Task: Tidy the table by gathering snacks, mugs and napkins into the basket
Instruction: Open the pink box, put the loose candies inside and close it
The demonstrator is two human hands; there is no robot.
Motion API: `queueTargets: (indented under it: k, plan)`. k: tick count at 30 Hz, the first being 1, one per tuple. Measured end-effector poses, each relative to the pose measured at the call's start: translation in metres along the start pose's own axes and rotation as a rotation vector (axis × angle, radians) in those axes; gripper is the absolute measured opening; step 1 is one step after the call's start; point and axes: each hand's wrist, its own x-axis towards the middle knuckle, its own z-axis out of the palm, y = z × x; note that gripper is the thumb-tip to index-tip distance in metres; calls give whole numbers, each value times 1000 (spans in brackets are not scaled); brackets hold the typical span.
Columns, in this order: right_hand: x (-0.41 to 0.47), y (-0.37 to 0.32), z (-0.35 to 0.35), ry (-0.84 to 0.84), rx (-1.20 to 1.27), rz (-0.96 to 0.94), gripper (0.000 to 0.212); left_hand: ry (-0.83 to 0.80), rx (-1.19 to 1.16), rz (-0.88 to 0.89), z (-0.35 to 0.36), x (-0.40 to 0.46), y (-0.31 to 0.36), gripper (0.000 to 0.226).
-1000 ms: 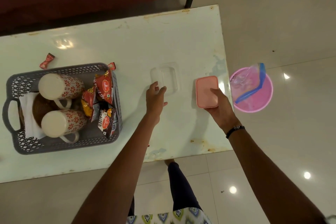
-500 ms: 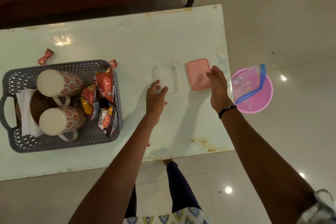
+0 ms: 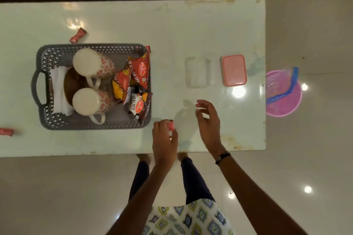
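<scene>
A grey plastic basket (image 3: 91, 125) sits on the left half of the white table (image 3: 172, 30). Inside lie two white mugs with red flowers (image 3: 93, 65), a white napkin (image 3: 60, 91), a brown bowl and several red snack packets (image 3: 140, 71). My left hand (image 3: 165, 141) is near the basket's front right corner, pinching a small red candy (image 3: 170, 126). My right hand (image 3: 208, 120) hovers beside it with fingers apart and nothing in it. Two more red candies lie loose: one behind the basket (image 3: 78, 35), one at the far left edge (image 3: 6, 131).
A clear plastic box (image 3: 198, 72) and its pink lid (image 3: 234, 69) lie side by side on the table's right part. A pink bin with a blue-edged bag (image 3: 282, 92) stands on the floor past the right edge. A dark red sofa runs behind the table.
Both hands pulled back from the clear box and the pink lid toward the front edge. My left hand now holds a red candy. The view shifted right, showing more of the table's left side.
</scene>
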Motion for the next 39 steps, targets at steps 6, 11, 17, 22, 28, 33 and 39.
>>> queueTargets:
  k: [6, 11, 17, 22, 28, 33, 39]
  plan:
    - [-20, 11, 43, -72, -14, 38, 29, -119, 167, 77, 9, 23, -32, 41]
    - [-12, 13, 56, -71, -57, -4, 28, -161, 14, 98, 0, 40, -36, 18]
    - [50, -25, 78, -56, -171, -201, 31, -204, -401, 50, -38, 27, -15, 10]
    - [133, -66, 123, -272, -522, -463, 53, 9, -630, 126, -66, 25, 23, 9]
    - [200, -76, 160, -517, -792, -657, 52, 193, -715, 132, -79, 59, 31, 5]
    - [188, -78, 135, -452, -834, -745, 35, 224, -716, 91, -82, 77, 27, 6]
    - [162, -61, 121, -261, -770, -704, 32, 248, -679, 85, -82, 79, 28, 7]
